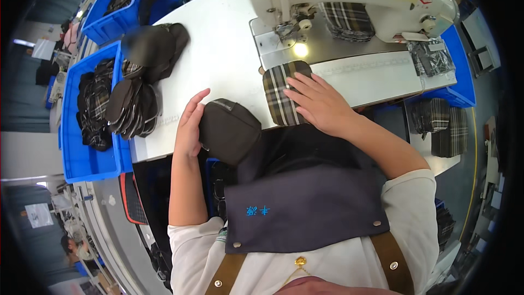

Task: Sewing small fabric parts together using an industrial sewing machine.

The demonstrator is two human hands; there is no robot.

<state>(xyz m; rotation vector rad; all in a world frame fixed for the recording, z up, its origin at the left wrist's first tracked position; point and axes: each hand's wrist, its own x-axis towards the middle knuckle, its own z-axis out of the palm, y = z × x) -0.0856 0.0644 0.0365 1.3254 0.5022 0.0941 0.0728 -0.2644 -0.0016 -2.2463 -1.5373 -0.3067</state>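
At the front edge of the white table, my left hand [189, 127] grips the left side of a dark brown, rounded fabric piece [230, 134]. That piece is tilted and has a small label at its upper edge. My right hand [323, 105] lies on a plaid fabric piece [277, 97] with rounded corners, its fingers spread flat over the cloth. The plaid piece rests on the table just in front of the sewing machine [349, 0]. Its needle area stands above and beyond my right hand, with a lamp glow on the metal plate.
Dark fabric pieces [134, 108] are piled at the table's left, below another dark heap [158, 49]. A blue crate [90, 166] holds plaid pieces beside them. Folded plaid cloth [346, 22] sits under the machine arm. A plastic-wrapped packet [431, 57] lies at the right end.
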